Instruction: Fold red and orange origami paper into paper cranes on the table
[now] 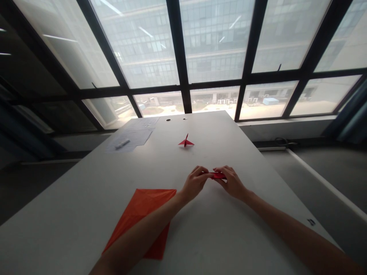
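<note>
A small piece of folded red paper (218, 175) is held between my two hands, over the middle of the white table (229, 229). My left hand (196, 180) pinches its left end with thumb and fingertips. On the other side, my right hand (229, 180) grips the right part, fingers above and thumb below. The fingers hide part of the folds. Farther off stands a folded red paper crane (186, 142) with its wings spread. Under my left forearm lies a sheet of orange-red paper (140, 204), partly covered by the arm.
White papers (134, 133) lie at the far left of the table, with a whitish marker-like object (122, 144) on them. A round dark hole (168, 120) shows near the far edge. Large framed windows (212, 42) rise behind the table. A small dark label (311, 222) is near the right edge.
</note>
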Demonstrator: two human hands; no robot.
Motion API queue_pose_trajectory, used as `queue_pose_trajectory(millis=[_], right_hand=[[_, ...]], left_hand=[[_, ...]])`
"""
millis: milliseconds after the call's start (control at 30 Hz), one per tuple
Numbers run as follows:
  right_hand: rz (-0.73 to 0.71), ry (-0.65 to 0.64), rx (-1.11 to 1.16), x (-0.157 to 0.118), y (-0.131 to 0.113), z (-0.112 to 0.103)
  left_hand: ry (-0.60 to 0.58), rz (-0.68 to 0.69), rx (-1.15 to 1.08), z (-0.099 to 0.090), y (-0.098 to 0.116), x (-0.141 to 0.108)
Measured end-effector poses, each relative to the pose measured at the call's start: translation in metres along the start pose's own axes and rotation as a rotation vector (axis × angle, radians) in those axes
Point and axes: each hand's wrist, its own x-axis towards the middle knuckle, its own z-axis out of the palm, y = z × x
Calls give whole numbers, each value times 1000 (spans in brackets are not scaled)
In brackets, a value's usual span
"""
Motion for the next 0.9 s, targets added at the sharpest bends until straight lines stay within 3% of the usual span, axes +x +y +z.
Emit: queue_pose_trajectory(millis=[133,267,567,733,900], right_hand=[[-92,-15,-131,0,1,-5],[-180,6,-268,2,4,-7],[-278,-227,-354,2,14,0],[-224,-216,-290,-4,11,-4],[-10,-107,-154,-5,16,11]], left_hand=[[19,75,48,-1,-1,-3],[8,50,161,2,-4,-4],[-315,53,253,7,-15,-3],[-307,-59,113,8,-12,-7],[-222,-273,-47,15,-17,-5]])
